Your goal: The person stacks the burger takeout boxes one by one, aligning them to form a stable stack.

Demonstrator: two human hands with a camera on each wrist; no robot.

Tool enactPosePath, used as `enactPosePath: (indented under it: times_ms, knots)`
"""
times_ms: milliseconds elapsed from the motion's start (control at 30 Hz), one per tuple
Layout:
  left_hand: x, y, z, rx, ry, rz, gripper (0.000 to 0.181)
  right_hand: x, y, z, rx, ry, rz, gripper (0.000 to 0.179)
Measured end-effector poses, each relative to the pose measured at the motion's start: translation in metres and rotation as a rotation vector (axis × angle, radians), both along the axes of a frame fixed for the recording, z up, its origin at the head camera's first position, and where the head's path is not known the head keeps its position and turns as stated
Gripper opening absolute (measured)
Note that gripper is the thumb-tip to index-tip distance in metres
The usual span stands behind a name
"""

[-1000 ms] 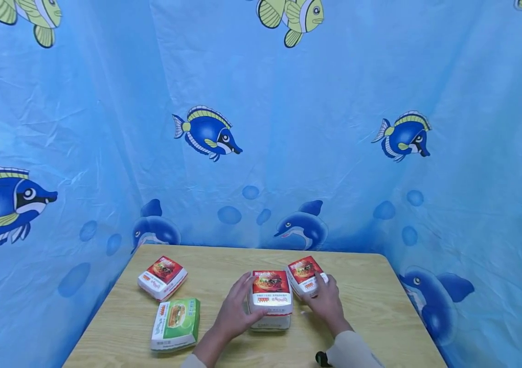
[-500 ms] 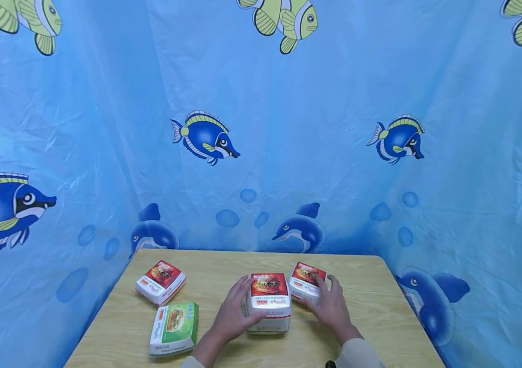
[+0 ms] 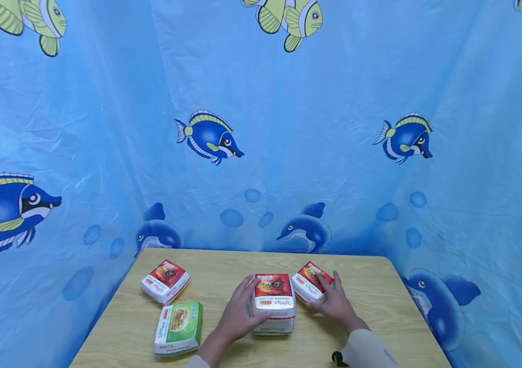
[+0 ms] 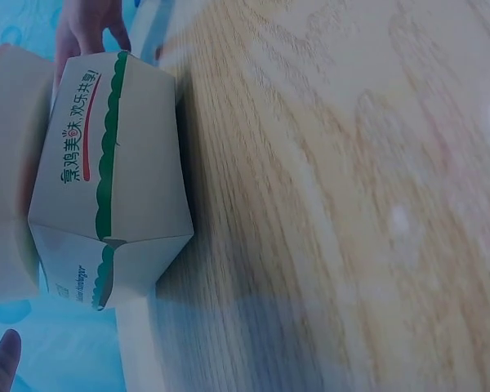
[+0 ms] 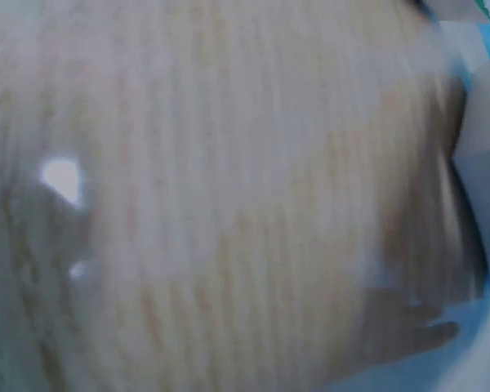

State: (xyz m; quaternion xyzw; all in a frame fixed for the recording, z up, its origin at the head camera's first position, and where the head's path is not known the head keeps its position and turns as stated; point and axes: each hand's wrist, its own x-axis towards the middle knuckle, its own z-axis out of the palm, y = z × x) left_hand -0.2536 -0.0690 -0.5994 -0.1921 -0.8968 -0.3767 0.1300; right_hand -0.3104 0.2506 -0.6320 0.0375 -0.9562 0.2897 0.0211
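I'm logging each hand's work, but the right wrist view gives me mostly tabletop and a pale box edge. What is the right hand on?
Observer: The right hand is on a red-topped box with a burger picture.
Operator: I can't see the other hand. Where is it?
Observer: The left hand is around the left side of the upper box, which sits on the lower box.
Operator: Any boxes away from both hands?
Observer: Yes, a green-and-white box lies on the left part of the table.
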Motion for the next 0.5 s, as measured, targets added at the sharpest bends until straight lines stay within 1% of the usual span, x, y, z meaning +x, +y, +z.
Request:
enactPosePath:
  times_ms: [167,333,433,500]
  knots:
    - [0.000,-0.001,0.001,-0.010,-0.016,-0.008,0.093,0.004,0.001,-0.008,-0.004,0.015,-0.010,0.107]
    - [0.000,-0.001,0.002,-0.008,-0.069,-0.035,0.095,0.004,0.002,-0.015,-0.010,0.002,-0.040,0.108]
    - [0.001,-0.002,0.001,0.000,-0.100,-0.047,0.096,0.004,0.003,-0.016,-0.023,0.004,-0.035,0.108]
    - [0.001,-0.002,-0.001,0.004,-0.112,-0.052,0.096,0.005,0.003,-0.016,-0.009,0.009,-0.025,0.108]
